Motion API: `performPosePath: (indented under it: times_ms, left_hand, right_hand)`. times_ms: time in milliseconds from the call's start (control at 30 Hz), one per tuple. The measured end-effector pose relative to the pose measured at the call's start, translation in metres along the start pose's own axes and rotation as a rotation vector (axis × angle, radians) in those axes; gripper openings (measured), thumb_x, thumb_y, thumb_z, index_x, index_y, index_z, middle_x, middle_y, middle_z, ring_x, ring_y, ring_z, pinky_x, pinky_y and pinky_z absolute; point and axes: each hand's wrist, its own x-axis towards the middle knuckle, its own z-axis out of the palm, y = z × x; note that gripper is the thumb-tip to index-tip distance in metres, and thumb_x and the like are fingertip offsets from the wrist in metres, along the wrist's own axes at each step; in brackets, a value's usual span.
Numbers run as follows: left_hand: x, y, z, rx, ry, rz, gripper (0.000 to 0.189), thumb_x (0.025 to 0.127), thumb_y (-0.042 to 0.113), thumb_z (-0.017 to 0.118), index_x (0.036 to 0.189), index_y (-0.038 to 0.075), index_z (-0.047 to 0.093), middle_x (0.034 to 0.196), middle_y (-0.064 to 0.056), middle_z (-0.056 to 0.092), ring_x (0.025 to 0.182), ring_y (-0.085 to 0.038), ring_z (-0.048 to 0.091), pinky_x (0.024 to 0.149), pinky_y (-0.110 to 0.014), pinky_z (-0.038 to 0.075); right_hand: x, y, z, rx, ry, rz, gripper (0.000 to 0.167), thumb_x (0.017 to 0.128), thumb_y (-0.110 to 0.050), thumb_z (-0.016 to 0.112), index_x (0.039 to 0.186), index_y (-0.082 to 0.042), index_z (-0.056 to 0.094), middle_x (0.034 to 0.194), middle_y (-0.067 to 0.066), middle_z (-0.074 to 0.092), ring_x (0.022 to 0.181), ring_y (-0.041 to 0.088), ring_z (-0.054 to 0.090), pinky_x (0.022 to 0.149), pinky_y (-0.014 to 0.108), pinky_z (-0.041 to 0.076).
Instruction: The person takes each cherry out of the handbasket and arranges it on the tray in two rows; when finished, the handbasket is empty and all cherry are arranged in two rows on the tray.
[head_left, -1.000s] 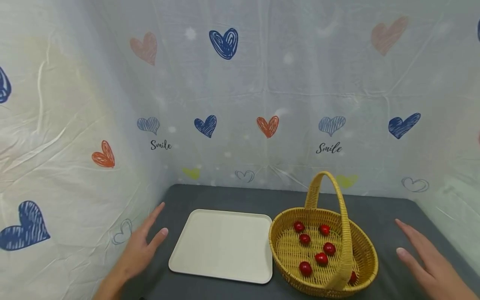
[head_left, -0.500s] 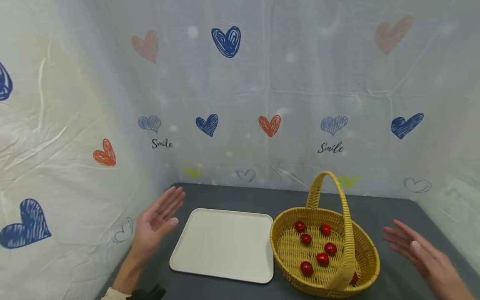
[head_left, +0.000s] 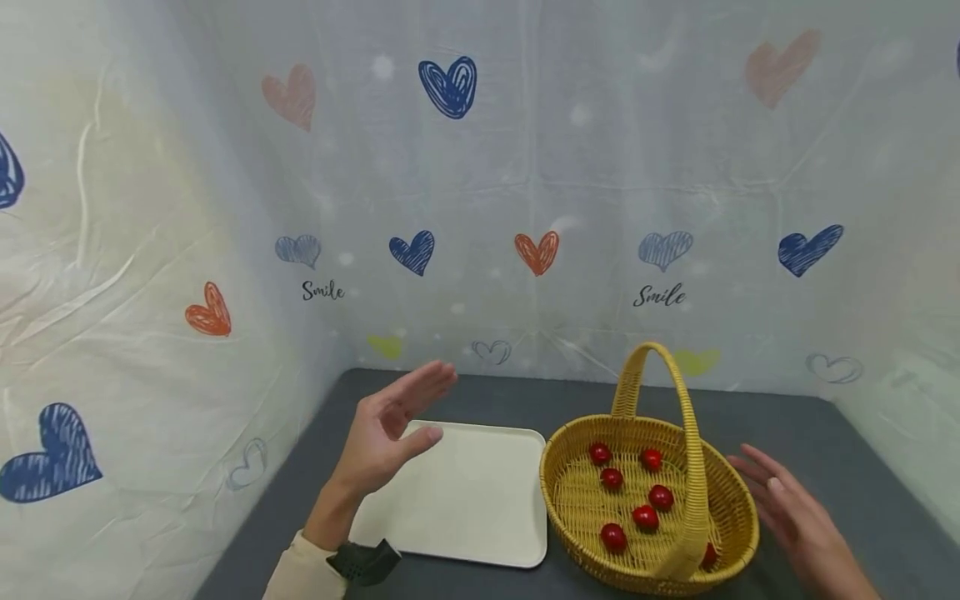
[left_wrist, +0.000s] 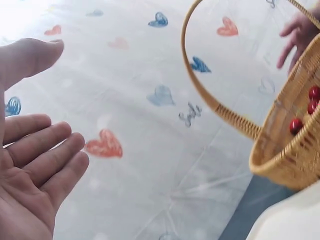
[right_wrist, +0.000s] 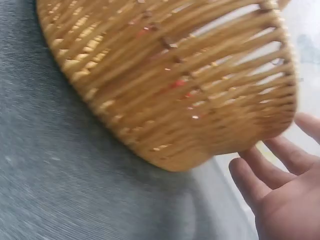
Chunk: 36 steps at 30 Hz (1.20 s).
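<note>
A yellow wicker basket [head_left: 573, 550] with a tall arched handle [head_left: 694, 483] stands on the grey table. Several small red cherry-like fruits [head_left: 645, 517] lie spread over its bottom. To its left is a flat cream tray [head_left: 480, 500]. My left hand [head_left: 386, 433] hovers over the tray's left part, fingers extended, thumb apart, holding nothing. In the left wrist view its palm [left_wrist: 25, 190] faces the camera. My right hand [head_left: 795, 517] is beside the basket's right rim, with straight fingers. The right wrist view shows its fingertips right at the woven wall [right_wrist: 175, 100].
A white cloth [head_left: 540, 150] printed with hearts hangs behind the table and along its left side. The grey tabletop [head_left: 465, 392] shows behind the tray and right of the basket. A dark band [head_left: 365, 562] sits at the left wrist.
My left hand has swung right from beside the tray to over it. My right hand has moved left, up to the basket's side. Basket, fruits and tray have stayed put.
</note>
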Motion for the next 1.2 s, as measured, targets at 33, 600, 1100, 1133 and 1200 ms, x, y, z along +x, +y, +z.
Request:
performPosePath:
  times_ms: [33,600,1100,1133,1200]
  left_hand:
    - [0.005,0.0,0.006,0.003,-0.014,-0.005,0.07,0.095,-0.011,0.073,0.16,-0.008,0.047,0.158,-0.033,0.055,0.149,-0.025,0.059,0.122,-0.037,0.049]
    - [0.058,-0.005,0.093,-0.039,-0.327,-0.193,0.064,0.102,0.036,0.079,0.159,0.013,0.059,0.154,-0.005,0.067,0.142,-0.018,0.065,0.119,-0.04,0.053]
    - [0.062,-0.037,0.147,0.095,-0.669,-0.409,0.053,0.102,0.024,0.08,0.151,0.01,0.067,0.143,0.0,0.075,0.124,0.0,0.071,0.105,-0.02,0.057]
    - [0.062,-0.038,0.15,0.129,-0.691,-0.404,0.052,0.102,0.025,0.08,0.15,0.01,0.068,0.142,0.001,0.075,0.122,0.0,0.072,0.103,-0.019,0.057]
    - [0.061,-0.042,0.156,0.204,-0.731,-0.387,0.051,0.102,0.026,0.081,0.148,0.01,0.069,0.139,0.002,0.077,0.12,0.0,0.073,0.1,-0.015,0.057]
  right_hand:
    - [0.0,0.002,0.002,0.003,0.014,0.029,0.054,0.122,-0.016,0.016,0.172,-0.031,0.028,0.153,-0.027,0.056,0.134,-0.013,0.057,0.1,0.01,0.053]
    - [0.007,0.02,0.017,-0.113,0.086,0.206,0.061,0.123,-0.034,0.017,0.178,-0.013,0.002,0.145,-0.039,0.041,0.125,-0.017,0.056,0.093,0.019,0.059]
    - [0.007,0.027,0.019,-0.024,0.02,0.202,0.062,0.122,-0.037,0.015,0.177,-0.02,-0.009,0.158,-0.026,0.027,0.132,-0.02,0.049,0.1,0.013,0.052]
    - [0.007,0.027,0.018,-0.028,0.023,0.21,0.062,0.122,-0.038,0.016,0.177,-0.021,-0.008,0.159,-0.024,0.026,0.131,-0.021,0.049,0.099,0.013,0.053]
    - [0.007,0.026,0.018,-0.048,0.038,0.226,0.063,0.122,-0.039,0.017,0.178,-0.021,-0.006,0.161,-0.021,0.025,0.13,-0.022,0.049,0.098,0.013,0.053]
